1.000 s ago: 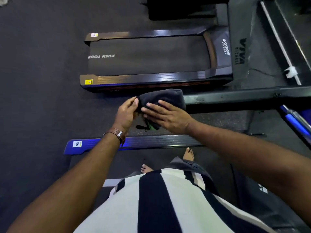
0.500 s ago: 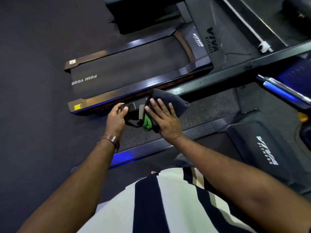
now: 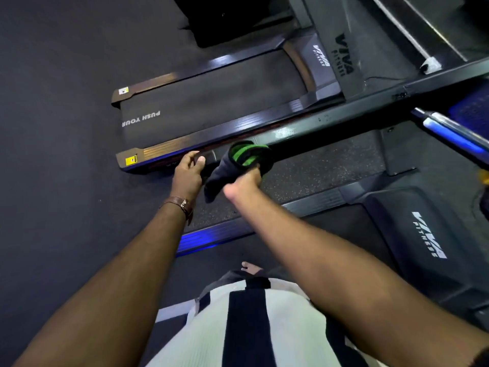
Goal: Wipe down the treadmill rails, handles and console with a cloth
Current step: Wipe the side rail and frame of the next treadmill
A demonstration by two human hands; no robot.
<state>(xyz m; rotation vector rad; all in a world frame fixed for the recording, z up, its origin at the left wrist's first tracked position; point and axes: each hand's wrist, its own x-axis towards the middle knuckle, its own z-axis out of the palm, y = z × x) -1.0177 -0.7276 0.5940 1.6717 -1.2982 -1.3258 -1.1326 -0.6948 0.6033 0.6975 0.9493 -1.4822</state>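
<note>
Right hand [image 3: 244,181] around the cloth [image 3: 225,168], left hand [image 3: 188,173] loose beside the handrail [image 3: 304,128].

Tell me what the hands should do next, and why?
Probably press the cloth flat onto the black handrail and slide along it: the right hand grips it bunched, green side showing, and the left hand is open at the rail's end.
</note>
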